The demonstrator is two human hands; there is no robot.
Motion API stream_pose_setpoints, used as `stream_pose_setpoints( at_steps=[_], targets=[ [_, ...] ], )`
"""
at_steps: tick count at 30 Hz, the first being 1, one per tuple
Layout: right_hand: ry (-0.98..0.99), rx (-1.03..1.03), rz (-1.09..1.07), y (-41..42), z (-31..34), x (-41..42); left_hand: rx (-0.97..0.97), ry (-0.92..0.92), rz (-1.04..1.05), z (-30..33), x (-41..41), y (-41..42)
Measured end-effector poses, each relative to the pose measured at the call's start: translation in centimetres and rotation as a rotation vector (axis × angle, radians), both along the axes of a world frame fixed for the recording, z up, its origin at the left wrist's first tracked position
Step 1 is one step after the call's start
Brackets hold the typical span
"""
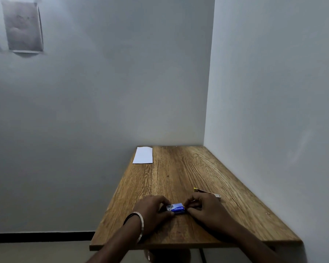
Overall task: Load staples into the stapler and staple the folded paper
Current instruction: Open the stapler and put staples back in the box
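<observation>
Head view: both hands meet over a small blue box on the table. The left hand fingers clamp one end, steadying it, while the right hand fingers pinch the other, likely to open it. The stapler lies just beyond the right fingers, the paper well beyond the left

Wooden table (corner-set), wall posters
</observation>
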State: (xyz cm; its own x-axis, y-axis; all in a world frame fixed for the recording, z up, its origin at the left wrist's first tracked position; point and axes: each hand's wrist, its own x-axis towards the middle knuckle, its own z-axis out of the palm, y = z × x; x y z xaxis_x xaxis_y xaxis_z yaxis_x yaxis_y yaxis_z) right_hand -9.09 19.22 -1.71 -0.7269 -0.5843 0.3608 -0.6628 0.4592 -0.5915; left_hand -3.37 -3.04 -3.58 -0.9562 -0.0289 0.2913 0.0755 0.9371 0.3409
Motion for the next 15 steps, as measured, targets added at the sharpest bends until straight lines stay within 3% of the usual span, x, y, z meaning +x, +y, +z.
stream_pose_setpoints(
  at_steps=[5,10,15],
  targets=[
    [-0.001,-0.027,0.012,0.0,-0.1,0.1,0.018,-0.019,0.006,0.1,0.1,0.0],
    [0.068,-0.178,-0.162,1.2,0.2,-0.3,0.021,-0.024,-0.022,0.4,0.3,0.2],
    [0.119,-0.106,-0.387,5.1,1.0,-2.8,0.24,0.028,0.004,1.2,0.2,0.2]
  ],
)
